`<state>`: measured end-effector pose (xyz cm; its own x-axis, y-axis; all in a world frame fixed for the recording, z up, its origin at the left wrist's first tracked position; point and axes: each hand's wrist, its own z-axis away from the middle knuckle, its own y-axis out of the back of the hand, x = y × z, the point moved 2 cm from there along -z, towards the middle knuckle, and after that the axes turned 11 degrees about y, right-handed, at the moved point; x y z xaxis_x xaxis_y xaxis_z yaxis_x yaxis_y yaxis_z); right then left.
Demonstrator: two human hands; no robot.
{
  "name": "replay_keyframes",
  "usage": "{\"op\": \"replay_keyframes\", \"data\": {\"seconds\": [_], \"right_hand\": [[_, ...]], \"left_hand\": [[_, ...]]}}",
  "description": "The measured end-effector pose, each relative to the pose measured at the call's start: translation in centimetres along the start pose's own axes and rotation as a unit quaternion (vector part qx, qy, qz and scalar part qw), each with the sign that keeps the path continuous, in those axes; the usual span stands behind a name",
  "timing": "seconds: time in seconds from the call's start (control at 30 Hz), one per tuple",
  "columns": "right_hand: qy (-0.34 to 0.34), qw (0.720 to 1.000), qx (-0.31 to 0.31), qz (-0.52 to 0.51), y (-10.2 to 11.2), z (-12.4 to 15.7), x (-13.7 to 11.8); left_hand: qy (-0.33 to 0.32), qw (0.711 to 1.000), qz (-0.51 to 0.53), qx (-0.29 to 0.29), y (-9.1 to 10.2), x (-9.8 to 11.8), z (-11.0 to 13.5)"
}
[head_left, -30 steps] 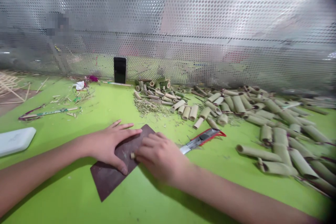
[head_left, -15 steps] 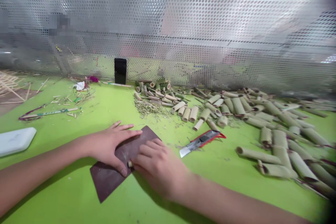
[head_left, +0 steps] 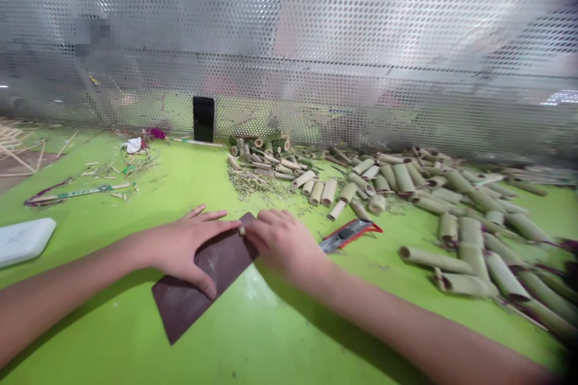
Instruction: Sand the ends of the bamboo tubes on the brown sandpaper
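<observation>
I've got a small bamboo piece [head_left: 242, 230] at the far edge of the sandpaper [head_left: 203, 295], pinched by the fingers of the right hand [head_left: 282, 240]. The left hand [head_left: 189, 246] lies with its fingers spread, pressing the sheet onto the green table [head_left: 289, 331]. Just right sits a utility knife [head_left: 347, 236], with bamboo tubes [head_left: 469, 240] heaped farther right.

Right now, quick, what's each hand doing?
Left hand: open, flat on the sandpaper sheet.
Right hand: closed, holding a short bamboo piece.
</observation>
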<state>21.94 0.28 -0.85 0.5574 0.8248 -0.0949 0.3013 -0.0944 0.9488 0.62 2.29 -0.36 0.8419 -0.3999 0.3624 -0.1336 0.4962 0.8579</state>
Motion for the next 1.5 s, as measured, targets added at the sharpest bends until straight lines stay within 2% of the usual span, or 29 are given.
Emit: {"op": "replay_keyframes", "data": {"seconds": [0.1,0.13,0.17,0.27,0.3,0.4,0.43,0.47,0.57,0.7,0.73,0.83,0.87,0.97,1.0,1.1,1.13,1.27,1.3,1.4,1.43,1.5], "right_hand": [[0.097,0.995,-0.016,-0.029,0.1,0.0,-1.0],[0.109,0.993,-0.025,-0.041,0.1,0.0,-1.1],[0.092,0.994,-0.029,-0.049,0.2,0.0,-0.9],[-0.025,0.999,-0.024,-0.010,0.3,-0.1,-0.1],[-0.015,1.000,-0.025,-0.009,0.2,-0.1,-0.1],[0.102,0.994,-0.020,-0.032,0.0,-0.1,-0.6],[0.110,0.993,-0.021,-0.039,0.0,-0.2,-0.6],[0.093,0.995,-0.024,-0.039,0.0,-0.2,-0.4],[-0.026,0.999,-0.032,0.009,0.1,-0.2,0.2],[0.134,0.990,-0.028,-0.021,0.0,0.1,-1.0],[0.128,0.991,-0.028,-0.027,0.0,0.2,-1.1],[0.023,0.999,-0.025,0.020,0.1,0.3,-0.6],[0.029,0.999,-0.034,0.027,0.1,0.3,-0.7],[0.145,0.989,-0.035,-0.013,0.2,0.3,-1.2],[0.143,0.988,-0.042,-0.026,0.3,0.2,-1.1],[0.007,0.999,-0.048,0.012,0.4,0.0,-0.3],[-0.006,0.998,-0.050,0.029,0.3,0.1,-0.3],[0.121,0.992,-0.040,0.007,0.1,0.3,-1.2],[0.105,0.993,-0.046,-0.001,0.1,0.4,-1.1],[-0.003,0.998,-0.059,0.027,0.4,0.4,-0.6],[-0.003,0.997,-0.067,0.033,0.4,0.5,-0.7],[0.070,0.995,-0.076,0.013,0.5,0.6,-1.5]], "left_hand": [[0.006,1.000,0.001,-0.007,0.0,0.0,0.1],[0.011,1.000,0.000,-0.006,0.0,0.0,0.1],[0.016,1.000,-0.001,-0.005,0.1,0.0,0.1],[0.024,1.000,-0.006,-0.004,0.1,0.0,0.1],[0.019,1.000,-0.006,-0.006,0.1,0.1,0.1],[0.014,1.000,-0.005,-0.012,0.1,0.1,0.1],[0.023,1.000,-0.006,-0.013,0.1,0.0,0.2],[0.033,0.999,-0.007,-0.013,0.1,-0.1,0.2],[0.047,0.999,-0.010,-0.016,0.1,-0.3,0.2],[0.020,1.000,-0.013,-0.013,0.1,-0.2,0.2],[0.021,1.000,-0.013,-0.009,0.1,-0.2,0.1],[0.019,1.000,-0.013,-0.003,0.1,-0.1,0.1],[0.012,1.000,-0.012,-0.006,0.1,0.0,0.1],[-0.002,1.000,-0.007,-0.008,0.1,0.1,0.1],[-0.003,1.000,-0.006,-0.005,0.1,0.1,0.1],[-0.006,1.000,-0.005,0.007,0.1,0.1,0.1],[-0.008,1.000,-0.005,0.006,0.1,0.0,0.1],[-0.010,1.000,-0.004,-0.002,0.0,-0.1,0.1],[-0.005,1.000,-0.005,-0.003,0.1,-0.1,0.1],[0.016,1.000,-0.004,-0.009,0.1,-0.1,0.0],[0.024,1.000,-0.003,-0.014,0.1,-0.1,0.0],[0.032,0.999,-0.002,-0.023,0.0,-0.2,0.0]]}}
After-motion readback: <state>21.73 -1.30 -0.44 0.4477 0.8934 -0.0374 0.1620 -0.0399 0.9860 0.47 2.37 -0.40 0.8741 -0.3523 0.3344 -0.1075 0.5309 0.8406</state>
